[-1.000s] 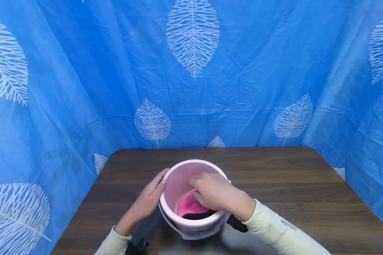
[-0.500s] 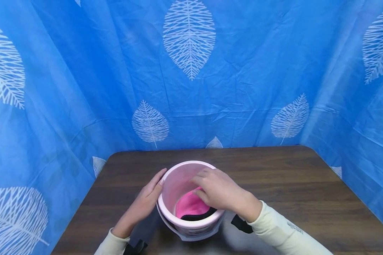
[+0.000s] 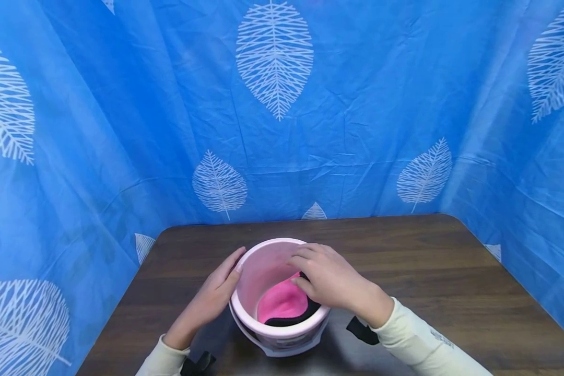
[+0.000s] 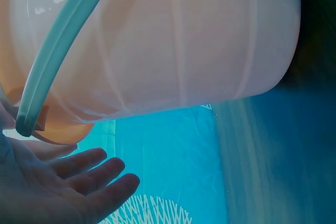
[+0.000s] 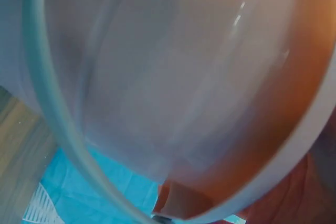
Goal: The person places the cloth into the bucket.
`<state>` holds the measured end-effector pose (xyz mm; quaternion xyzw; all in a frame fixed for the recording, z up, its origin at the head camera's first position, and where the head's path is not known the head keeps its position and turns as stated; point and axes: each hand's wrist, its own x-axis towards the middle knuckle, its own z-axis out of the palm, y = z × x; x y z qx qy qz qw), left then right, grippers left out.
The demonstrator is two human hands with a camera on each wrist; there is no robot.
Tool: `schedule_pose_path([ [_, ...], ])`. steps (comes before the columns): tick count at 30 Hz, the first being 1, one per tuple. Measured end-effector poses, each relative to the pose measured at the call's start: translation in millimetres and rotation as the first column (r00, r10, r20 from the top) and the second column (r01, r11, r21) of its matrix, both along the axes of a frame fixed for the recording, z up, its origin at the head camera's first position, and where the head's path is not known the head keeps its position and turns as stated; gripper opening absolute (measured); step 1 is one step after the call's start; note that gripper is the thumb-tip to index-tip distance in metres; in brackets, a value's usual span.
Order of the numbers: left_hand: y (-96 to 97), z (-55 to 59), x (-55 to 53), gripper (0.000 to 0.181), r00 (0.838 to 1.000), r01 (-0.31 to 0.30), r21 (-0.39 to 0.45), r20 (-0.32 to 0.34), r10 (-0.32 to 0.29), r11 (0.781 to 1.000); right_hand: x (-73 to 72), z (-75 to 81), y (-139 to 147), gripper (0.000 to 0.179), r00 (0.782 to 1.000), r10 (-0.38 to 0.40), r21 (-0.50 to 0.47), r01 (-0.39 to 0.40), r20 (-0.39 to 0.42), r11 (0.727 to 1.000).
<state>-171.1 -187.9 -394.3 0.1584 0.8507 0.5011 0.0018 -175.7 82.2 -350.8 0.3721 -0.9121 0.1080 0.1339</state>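
Observation:
A pale pink bucket (image 3: pixel 269 249) stands upright near the table's front, in the middle of the head view. Inside it lies a pink, soft-looking thing (image 3: pixel 282 302) with a black edge; its kind is unclear. My left hand (image 3: pixel 212 297) rests at the bucket's left rim, thumb on the rim; in the left wrist view its fingers (image 4: pixel 97 177) stretch out apart from the wall. Over the right rim reaches my right hand (image 3: pixel 331 277), fingers loosely bent, with a gap between thumb and fingertips above the pink thing. The right wrist view mostly hides these fingers behind the rim.
The bucket's handle (image 4: pixel 65 45) hangs down along its outer side. Dark brown wood makes up the tabletop (image 3: pixel 404 261). A blue curtain (image 3: pixel 357 104) with white leaf prints surrounds the table's back and sides. Black straps (image 3: pixel 363 330) circle the wrists.
My right hand has drawn back to the right and upward from the bucket's middle, uncovering more of the pink thing and its black edge. My left hand keeps its place at the rim.

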Motion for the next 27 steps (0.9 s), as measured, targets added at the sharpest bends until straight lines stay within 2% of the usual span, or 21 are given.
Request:
schedule_pose_path([
  [5,0.2,1.7,-0.3,0.056,1.000,-0.004,-0.005,0.013,0.004,1.000,-0.8,-1.3,4.1,0.034,1.000,-0.001,-0.005,0.001,-0.018,1.000],
  [15,1.4,9.7,-0.4,0.058,1.000,0.002,-0.054,-0.010,-0.003,0.999,-0.1,-1.1,9.2,0.039,1.000,-0.021,-0.028,0.020,-0.019,0.999],
  [27,2.0,16.2,-0.4,0.057,1.000,0.001,-0.128,-0.026,-0.004,0.992,-1.1,0.2,14.4,0.044,0.995,-0.097,-0.046,0.097,0.015,0.994],
])
